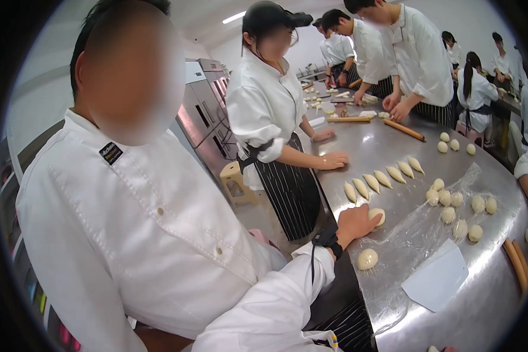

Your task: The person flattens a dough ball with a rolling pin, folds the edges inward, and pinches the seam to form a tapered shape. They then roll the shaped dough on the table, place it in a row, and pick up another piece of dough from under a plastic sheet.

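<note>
The dough ball [367, 259] is small, round, pale and smooth. It sits near the edge of the shiny table [387, 146].

Stainless-steel worktable [393, 146] — row of tapered pale dough pieces [381, 179], round dough balls [446, 198] on clear plastic sheet [405, 240], flat white scraper [435, 276] — wooden rolling pins [515, 261] at right edge.

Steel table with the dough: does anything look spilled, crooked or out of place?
Nothing is spilled or broken. The tapered dough pieces lie in a tidy row. Only the clear plastic sheet is crumpled, and one round dough ball sits alone at the edge of the steel table.
</note>
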The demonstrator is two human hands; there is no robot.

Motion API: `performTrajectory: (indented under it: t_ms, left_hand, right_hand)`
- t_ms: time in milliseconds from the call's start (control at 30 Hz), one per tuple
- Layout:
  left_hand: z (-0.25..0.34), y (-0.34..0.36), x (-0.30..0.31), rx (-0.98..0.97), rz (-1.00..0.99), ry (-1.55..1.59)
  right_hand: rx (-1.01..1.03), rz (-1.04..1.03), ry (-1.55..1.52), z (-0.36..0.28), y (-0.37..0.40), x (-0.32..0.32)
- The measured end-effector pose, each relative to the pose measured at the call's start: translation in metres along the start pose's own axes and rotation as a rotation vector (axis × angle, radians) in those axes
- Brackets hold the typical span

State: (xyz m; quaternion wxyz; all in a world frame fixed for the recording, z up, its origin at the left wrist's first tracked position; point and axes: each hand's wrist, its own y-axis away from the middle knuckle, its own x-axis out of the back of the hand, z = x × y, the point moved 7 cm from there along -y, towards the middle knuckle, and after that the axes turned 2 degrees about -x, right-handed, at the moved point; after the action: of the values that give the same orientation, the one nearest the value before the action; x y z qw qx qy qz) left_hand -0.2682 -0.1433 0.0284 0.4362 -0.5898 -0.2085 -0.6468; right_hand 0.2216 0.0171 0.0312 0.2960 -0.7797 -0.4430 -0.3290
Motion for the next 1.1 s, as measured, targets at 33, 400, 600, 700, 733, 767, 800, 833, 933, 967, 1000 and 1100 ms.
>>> performTrajectory:
  t_ms: [33, 400, 600, 700, 733, 767, 800, 833, 933, 967, 1000, 1100]
  left_hand:
    - [0.000, 0.000, 0.000, 0.002, -0.003, -0.017]
    - [0.000, -0.001, 0.002, 0.026, 0.004, -0.033]
    - [-0.002, -0.001, 0.001, 0.051, -0.018, -0.033]
    - [-0.003, 0.000, 0.001, 0.036, 0.005, -0.031]
    - [-0.005, 0.001, 0.001, 0.026, 0.046, -0.020]
    - [-0.004, 0.001, 0.000, 0.016, 0.077, -0.005]
    - [-0.003, 0.000, -0.005, 0.001, 0.062, 0.005]
    - [-0.005, 0.000, -0.006, -0.001, 0.095, -0.027]
    - [-0.005, -0.001, -0.007, 0.014, 0.110, -0.036]
    - [-0.005, -0.001, -0.005, 0.011, 0.125, -0.027]
    - [-0.005, 0.000, -0.004, 0.010, 0.142, -0.021]
    - [0.002, 0.000, -0.004, 0.019, 0.146, 0.027]
  right_hand:
    - [0.004, 0.022, -0.037, 0.004, 0.000, -0.001]
    - [-0.015, -0.027, -0.023, 0.006, -0.003, 0.005]
    - [0.001, -0.009, -0.049, 0.006, -0.004, 0.006]
    - [-0.012, -0.013, -0.031, 0.008, 0.000, 0.003]
    - [-0.018, 0.000, -0.027, 0.009, 0.001, 0.004]
    - [-0.021, -0.026, -0.033, 0.009, -0.001, 0.003]
    - [-0.033, -0.055, -0.038, 0.009, -0.001, 0.003]
    - [-0.060, -0.054, -0.030, 0.008, -0.001, 0.005]
    - [-0.049, -0.065, -0.040, 0.003, -0.003, 0.007]
    - [-0.045, -0.059, -0.051, 0.002, -0.002, 0.007]
    - [-0.038, -0.054, -0.064, 0.002, -0.002, 0.007]
    - [-0.047, -0.057, -0.087, 0.001, -0.002, 0.009]
